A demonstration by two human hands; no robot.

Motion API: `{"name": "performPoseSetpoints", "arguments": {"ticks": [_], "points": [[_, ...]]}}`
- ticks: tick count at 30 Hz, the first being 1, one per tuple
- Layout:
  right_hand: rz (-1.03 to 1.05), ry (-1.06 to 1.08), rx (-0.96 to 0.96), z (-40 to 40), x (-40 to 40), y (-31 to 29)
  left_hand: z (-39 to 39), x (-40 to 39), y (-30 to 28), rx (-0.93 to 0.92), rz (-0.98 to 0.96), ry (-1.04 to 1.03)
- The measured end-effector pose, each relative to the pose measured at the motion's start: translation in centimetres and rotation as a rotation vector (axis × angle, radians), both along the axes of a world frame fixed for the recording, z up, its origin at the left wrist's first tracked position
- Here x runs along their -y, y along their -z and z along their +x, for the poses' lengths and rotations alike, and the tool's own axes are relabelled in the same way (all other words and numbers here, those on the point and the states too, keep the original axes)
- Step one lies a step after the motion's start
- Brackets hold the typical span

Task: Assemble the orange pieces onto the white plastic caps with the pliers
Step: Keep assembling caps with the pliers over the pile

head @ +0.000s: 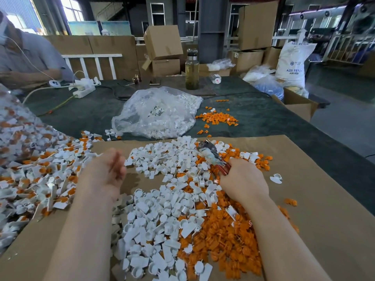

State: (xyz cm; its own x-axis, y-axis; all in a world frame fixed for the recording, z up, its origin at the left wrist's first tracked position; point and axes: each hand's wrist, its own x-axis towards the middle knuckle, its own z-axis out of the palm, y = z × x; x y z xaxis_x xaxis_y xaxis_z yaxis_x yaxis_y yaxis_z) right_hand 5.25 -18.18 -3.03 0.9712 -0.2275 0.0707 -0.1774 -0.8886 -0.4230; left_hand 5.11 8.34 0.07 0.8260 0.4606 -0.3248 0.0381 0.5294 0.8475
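Right hand gripping pliers, left hand palm-up, blurred.

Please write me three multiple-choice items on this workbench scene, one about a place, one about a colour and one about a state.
1. Where does the clear bag of white caps lie?
A. on the dark mat beyond the cardboard sheet
B. in the open box at right
C. under the left arm

2. What colour are the handles of the pliers?
A. blue
B. red
C. yellow

3. How is the left hand right now?
A. gripping the pliers
B. pinching an orange piece
C. open and holding nothing

Answers: 1 A, the bag sits on the dark cover past the far edge of the cardboard sheet. 2 B, red handles show at the right hand, which grips them. 3 C, the palm shows, somewhat blurred, with nothing in it.
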Motion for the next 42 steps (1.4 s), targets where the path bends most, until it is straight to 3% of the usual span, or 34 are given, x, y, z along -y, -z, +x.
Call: {"name": "performPoseSetpoints", "arguments": {"ticks": [8, 10, 13, 23, 29, 37, 42], "points": [[-0.088, -0.016, -0.014, 0.1, 0.0, 0.2, 0.3, 4.7, 2.3, -0.172, 1.344, 0.497], [-0.103, -0.028, -0.027, 0.1, 0.0, 0.1, 0.3, 5.2, 2.8, -0.176, 1.530, 0.545], [-0.093, -0.053, -0.047, 0.1, -0.1, 0.1, 0.3, 5.2, 3.1, -0.158, 1.623, 0.596], [-0.046, -0.110, -0.068, 0.0, -0.3, 0.0, -0.1, 5.4, 2.6, -0.143, 1.620, 0.435], [0.095, -0.092, 0.109, 0.0, -0.5, -0.6, -0.3, 5.2, 1.8, -0.142, 1.281, 0.461], [0.758, -0.188, 0.275, -0.2, -2.2, -1.5, -1.2, 8.5, -0.4, 0.039, 0.799, 0.513], [0.806, -0.223, 0.341, -0.3, -2.7, -1.5, -1.5, 10.3, -0.5, 0.040, 0.437, 0.539]]}}
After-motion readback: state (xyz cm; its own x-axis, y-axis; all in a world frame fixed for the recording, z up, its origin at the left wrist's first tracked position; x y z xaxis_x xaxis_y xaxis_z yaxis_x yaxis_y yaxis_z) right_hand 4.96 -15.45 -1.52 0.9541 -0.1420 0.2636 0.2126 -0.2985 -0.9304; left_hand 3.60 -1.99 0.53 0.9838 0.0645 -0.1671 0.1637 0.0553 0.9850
